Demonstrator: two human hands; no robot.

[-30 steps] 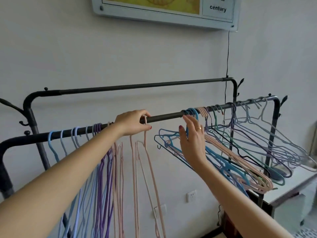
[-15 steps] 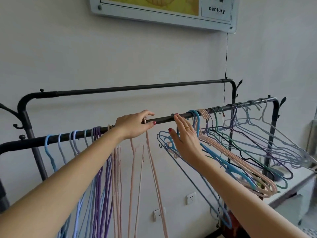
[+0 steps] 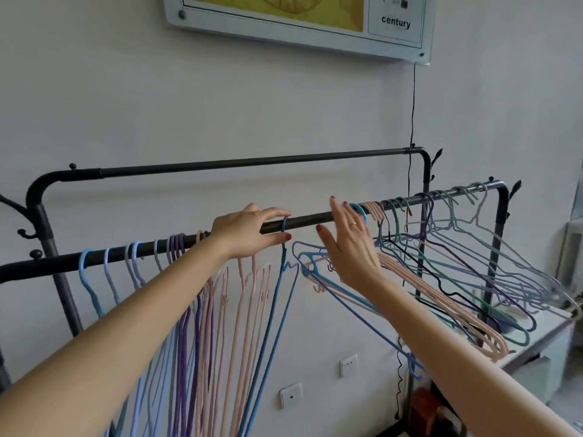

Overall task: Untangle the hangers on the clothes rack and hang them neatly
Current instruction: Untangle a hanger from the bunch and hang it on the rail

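Note:
The black clothes rack has a front rail (image 3: 309, 219) and a higher back rail (image 3: 252, 162). On the left of the front rail, light blue hangers (image 3: 85, 272), purple hangers (image 3: 176, 247) and pink hangers (image 3: 249, 294) hang straight down. A single blue hanger (image 3: 285, 247) hangs straight beside them. My left hand (image 3: 246, 231) lies on the rail, fingers stretched over it and thumb under, its tips at that hanger's hook. My right hand (image 3: 350, 247) is open and blurred, in front of the tangled hangers (image 3: 441, 279), which splay out to the right.
A white table (image 3: 536, 342) stands under the tangled hangers at the right. A framed board (image 3: 299, 20) hangs on the wall, with a black cable (image 3: 413, 105) running down from it. Two wall sockets (image 3: 348, 364) sit low on the wall.
A blue hanger has come off the tangle and now hangs straight by my left fingertips. My right hand has let go of it and opened. My left hand released the pink hanger's hook.

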